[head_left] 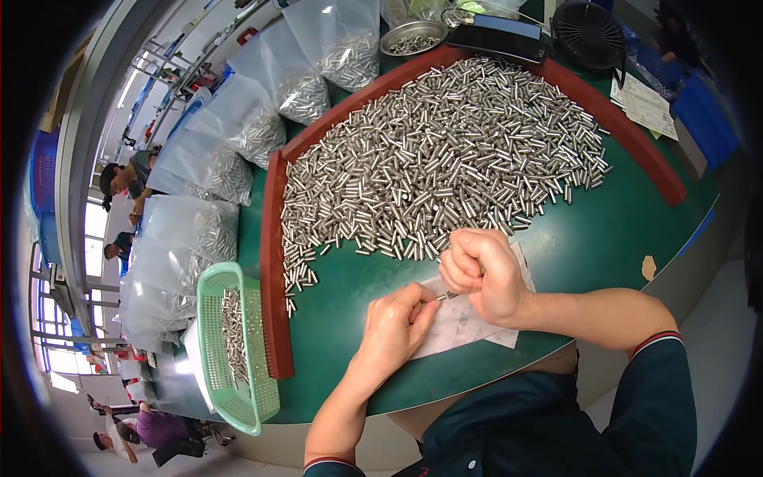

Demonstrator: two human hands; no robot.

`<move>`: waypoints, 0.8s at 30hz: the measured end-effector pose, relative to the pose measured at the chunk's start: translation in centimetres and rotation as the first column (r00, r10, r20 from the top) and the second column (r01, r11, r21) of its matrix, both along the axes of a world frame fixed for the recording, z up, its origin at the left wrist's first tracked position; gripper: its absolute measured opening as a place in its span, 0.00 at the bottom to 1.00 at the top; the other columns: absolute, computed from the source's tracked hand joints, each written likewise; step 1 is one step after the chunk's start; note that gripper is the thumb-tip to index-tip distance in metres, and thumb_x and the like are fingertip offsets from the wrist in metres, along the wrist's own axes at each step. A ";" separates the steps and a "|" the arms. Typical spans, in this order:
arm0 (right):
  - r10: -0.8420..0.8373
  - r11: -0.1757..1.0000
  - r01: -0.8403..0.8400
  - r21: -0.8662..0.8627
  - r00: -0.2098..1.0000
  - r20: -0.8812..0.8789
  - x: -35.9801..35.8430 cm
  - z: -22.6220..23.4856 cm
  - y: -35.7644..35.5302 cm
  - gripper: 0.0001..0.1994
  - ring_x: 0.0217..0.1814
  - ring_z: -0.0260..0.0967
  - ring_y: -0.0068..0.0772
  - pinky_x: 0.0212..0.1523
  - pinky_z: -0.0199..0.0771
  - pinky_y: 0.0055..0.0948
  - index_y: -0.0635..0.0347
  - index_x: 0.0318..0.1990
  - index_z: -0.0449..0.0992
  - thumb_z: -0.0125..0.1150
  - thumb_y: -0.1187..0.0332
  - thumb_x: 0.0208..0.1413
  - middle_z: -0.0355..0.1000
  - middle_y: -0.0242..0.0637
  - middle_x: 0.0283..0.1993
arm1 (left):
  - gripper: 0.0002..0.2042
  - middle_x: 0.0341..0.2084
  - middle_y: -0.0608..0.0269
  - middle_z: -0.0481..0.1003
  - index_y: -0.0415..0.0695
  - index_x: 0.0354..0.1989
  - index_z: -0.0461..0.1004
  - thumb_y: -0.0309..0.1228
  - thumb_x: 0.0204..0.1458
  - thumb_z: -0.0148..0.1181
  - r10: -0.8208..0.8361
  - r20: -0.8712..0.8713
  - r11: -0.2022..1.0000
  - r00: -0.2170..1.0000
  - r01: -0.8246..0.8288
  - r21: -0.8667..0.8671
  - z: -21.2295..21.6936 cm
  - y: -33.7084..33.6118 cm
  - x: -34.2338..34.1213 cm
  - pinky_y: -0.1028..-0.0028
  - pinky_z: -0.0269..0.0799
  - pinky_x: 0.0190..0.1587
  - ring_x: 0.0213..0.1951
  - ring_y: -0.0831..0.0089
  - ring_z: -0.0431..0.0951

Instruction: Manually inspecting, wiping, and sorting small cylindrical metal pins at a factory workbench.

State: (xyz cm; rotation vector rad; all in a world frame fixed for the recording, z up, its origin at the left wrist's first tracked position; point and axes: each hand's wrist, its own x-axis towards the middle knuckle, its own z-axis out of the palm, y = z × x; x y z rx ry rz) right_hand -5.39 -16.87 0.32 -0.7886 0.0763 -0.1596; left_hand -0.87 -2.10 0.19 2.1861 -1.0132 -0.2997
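Note:
My left hand (391,327) is closed in a pinch, with the tip of a small metal pin (441,297) showing between thumb and forefinger. Close beside it, my right hand (486,274) is curled into a fist; whatever lies inside its fingers is hidden. Both hands are above a creased white sheet (501,332) on the green table. Just beyond them spreads a large heap of short, shiny metal pins (429,159), its near edge almost reaching my right knuckles.
Dark red rails (274,262) border the heap. At left stands a green plastic basket (258,358) partly filled with pins. Clear bags of pins (302,91) line the far left. Behind the heap are a metal bowl (413,38), a black fan (590,36) and papers (648,107).

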 end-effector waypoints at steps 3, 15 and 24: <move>-0.007 0.999 0.008 0.032 1.000 -0.014 -0.1 0.1 0.0 0.17 0.11 0.36 0.17 0.14 0.38 0.21 0.54 0.11 0.51 0.36 0.66 0.52 0.45 0.26 0.08 | 0.04 0.08 0.65 0.59 0.37 0.21 0.70 0.23 0.39 0.59 0.013 -0.023 1.000 1.000 -0.013 -0.007 0.2 -0.3 -0.2 0.77 0.55 0.15 0.11 0.79 0.56; -0.012 1.000 0.012 0.026 1.000 -0.009 0.1 -0.4 0.2 0.16 0.11 0.37 0.17 0.14 0.38 0.21 0.54 0.11 0.51 0.36 0.67 0.51 0.45 0.25 0.08 | 0.05 0.09 0.61 0.62 0.38 0.20 0.68 0.23 0.40 0.58 0.034 -0.031 0.998 0.999 -0.032 0.050 0.1 -0.1 -0.2 0.72 0.58 0.16 0.11 0.69 0.61; 0.003 1.000 -0.003 0.011 1.000 -0.005 0.1 0.0 0.1 0.16 0.11 0.37 0.17 0.14 0.39 0.20 0.54 0.11 0.50 0.36 0.67 0.51 0.46 0.25 0.08 | 0.04 0.08 0.69 0.57 0.36 0.20 0.70 0.20 0.39 0.59 0.042 -0.057 0.999 0.997 -0.041 0.011 0.2 -0.3 -0.2 0.79 0.53 0.16 0.13 0.82 0.54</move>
